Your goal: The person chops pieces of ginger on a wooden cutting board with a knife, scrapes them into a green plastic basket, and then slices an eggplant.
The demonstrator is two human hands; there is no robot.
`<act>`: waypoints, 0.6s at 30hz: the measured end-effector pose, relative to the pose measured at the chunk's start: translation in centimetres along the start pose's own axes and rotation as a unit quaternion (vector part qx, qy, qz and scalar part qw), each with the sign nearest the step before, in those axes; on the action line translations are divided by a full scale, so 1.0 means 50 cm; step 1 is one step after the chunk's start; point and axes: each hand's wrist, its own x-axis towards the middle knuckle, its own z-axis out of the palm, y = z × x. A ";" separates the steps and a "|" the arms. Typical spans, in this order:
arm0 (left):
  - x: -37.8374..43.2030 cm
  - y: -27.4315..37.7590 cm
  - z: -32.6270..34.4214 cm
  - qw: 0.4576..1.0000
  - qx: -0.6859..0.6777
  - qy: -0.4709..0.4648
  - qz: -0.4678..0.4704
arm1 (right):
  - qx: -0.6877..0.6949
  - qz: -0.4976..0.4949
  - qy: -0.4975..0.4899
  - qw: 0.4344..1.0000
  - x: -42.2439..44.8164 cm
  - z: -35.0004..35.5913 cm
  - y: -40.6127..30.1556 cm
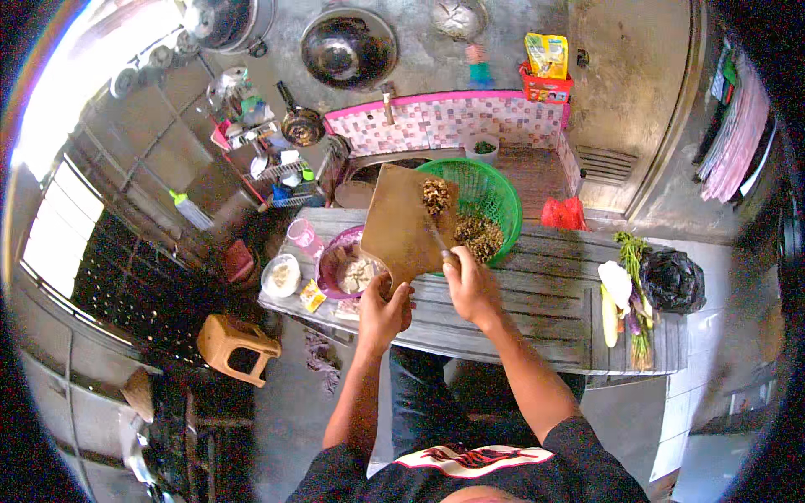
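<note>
My left hand (385, 311) grips the narrow handle end of a wooden cutting board (402, 220), which is raised above the table and reaches over the left rim of a green plastic colander basket (512, 210). In my right hand (470, 286) is a knife (438, 239), its blade against the board's right side. A small heap of chopped brown food (435, 196) lies on the board near its far right edge. More chopped brown food (479, 237) sits inside the basket. Partly behind the board stands a purple bowl (328, 267) with pale pieces (358, 273).
Left on the wood-patterned table (541, 302) are a pink cup (304, 235), a white bowl (281, 275) and a yellow sachet (312, 295). Vegetables (619, 302) and a black plastic bag (673, 281) lie at the right. Beyond are a red bag (563, 214) and a tiled ledge (465, 119).
</note>
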 end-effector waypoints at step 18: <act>0.125 -0.009 0.128 0.982 -0.162 -0.021 -0.100 | 0.226 0.115 0.009 0.967 -0.041 -0.096 0.084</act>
